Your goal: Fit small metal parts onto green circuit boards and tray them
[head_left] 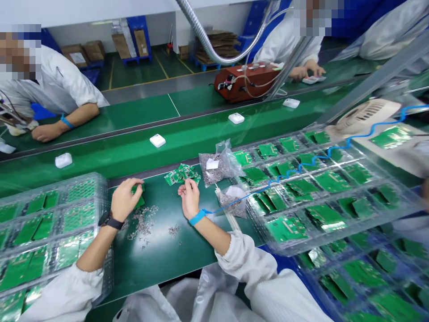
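Observation:
My left hand (125,199), with a dark watch on its wrist, is closed on the edge of a small green circuit board (140,199). Its fingers hide part of that board. Loose small metal parts (142,226) lie scattered on the green table just below this hand, and a smaller heap of the same parts (174,230) sits farther right. My right hand (190,197) wears a blue wrist strap (197,217). Its fingers are curled together at the near edge of a pile of green circuit boards (177,175); whatever is between them is too small to make out.
Clear trays of circuit boards flank me, one at left (100,197) and one at right (268,232). Bags of metal parts (214,172) stand beside the pile. A coiled blue cord (291,172) crosses the right tray. White devices (157,140) sit on the green conveyor; co-workers sit beyond.

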Action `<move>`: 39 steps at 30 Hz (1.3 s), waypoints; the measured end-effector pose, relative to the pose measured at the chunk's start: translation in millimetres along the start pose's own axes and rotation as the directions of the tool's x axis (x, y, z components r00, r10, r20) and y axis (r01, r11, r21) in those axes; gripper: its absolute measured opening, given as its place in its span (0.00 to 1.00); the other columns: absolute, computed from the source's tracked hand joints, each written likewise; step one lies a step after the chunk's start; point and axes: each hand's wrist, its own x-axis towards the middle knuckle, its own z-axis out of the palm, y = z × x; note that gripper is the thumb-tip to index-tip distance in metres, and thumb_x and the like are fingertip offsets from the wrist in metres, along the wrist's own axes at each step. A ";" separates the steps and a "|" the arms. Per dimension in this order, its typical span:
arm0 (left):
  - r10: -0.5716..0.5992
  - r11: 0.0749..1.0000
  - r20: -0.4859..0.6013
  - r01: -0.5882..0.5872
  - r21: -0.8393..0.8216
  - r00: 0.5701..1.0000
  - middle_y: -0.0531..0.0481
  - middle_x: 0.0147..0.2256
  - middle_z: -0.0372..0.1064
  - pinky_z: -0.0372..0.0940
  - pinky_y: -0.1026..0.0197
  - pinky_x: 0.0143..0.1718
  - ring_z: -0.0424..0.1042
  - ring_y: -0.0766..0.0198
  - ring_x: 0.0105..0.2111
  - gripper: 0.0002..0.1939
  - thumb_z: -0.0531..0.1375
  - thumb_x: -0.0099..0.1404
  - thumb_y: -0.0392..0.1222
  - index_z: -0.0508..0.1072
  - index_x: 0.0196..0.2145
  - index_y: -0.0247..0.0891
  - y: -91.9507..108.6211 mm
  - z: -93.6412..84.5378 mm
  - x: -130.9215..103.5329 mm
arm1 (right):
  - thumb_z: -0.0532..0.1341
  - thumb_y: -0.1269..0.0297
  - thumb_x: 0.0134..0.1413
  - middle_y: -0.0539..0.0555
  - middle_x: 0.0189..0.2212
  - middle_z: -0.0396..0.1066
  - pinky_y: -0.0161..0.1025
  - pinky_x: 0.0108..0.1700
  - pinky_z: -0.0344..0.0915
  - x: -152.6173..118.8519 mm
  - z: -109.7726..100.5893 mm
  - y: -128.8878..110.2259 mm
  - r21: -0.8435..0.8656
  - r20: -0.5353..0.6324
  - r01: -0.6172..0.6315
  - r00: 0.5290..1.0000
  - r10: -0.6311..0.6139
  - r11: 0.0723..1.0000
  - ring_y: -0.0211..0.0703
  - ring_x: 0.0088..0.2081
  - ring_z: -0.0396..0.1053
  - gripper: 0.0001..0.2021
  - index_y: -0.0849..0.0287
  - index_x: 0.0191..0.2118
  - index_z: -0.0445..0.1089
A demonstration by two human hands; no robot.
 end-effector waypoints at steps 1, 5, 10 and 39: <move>-0.027 1.000 0.014 0.026 0.010 1.000 0.47 0.42 0.77 0.67 0.51 0.50 0.75 0.52 0.43 0.11 0.54 0.68 0.42 0.75 0.43 0.43 -4.6 -7.2 0.3 | 0.63 0.47 0.57 0.46 0.23 0.65 0.34 0.29 0.62 -1.2 0.0 0.4 -0.006 0.005 -0.010 1.000 0.010 1.000 0.37 0.26 0.66 0.17 0.55 0.42 0.66; -0.078 0.996 0.184 0.067 0.064 0.980 0.45 0.49 0.73 0.67 0.51 0.48 0.75 0.51 0.44 0.17 0.58 0.65 0.46 0.74 0.51 0.44 -19.7 -17.2 -4.0 | 0.63 0.50 0.57 0.47 0.23 0.65 0.34 0.27 0.61 -4.7 0.1 1.3 -0.073 0.070 -0.028 0.997 0.033 0.997 0.37 0.25 0.64 0.15 0.57 0.40 0.69; -0.058 0.998 0.350 0.050 0.033 0.935 0.42 0.57 0.66 0.65 0.47 0.55 0.71 0.46 0.51 0.32 0.64 0.59 0.57 0.70 0.59 0.44 -34.3 -5.5 -9.8 | 0.60 0.54 0.59 0.47 0.23 0.65 0.35 0.28 0.61 -7.8 1.3 1.4 -0.305 0.326 -0.011 0.938 0.115 0.952 0.37 0.25 0.64 0.12 0.57 0.36 0.71; -0.381 0.246 0.388 0.496 -0.833 0.839 0.45 0.42 0.73 0.73 0.53 0.45 0.72 0.56 0.42 0.24 0.62 0.65 0.62 0.76 0.44 0.38 14.7 -4.4 2.7 | 0.66 0.71 0.60 0.50 0.33 0.70 0.38 0.46 0.58 -22.1 0.4 1.9 -0.568 0.808 0.715 0.579 0.111 0.407 0.43 0.38 0.66 0.06 0.56 0.34 0.67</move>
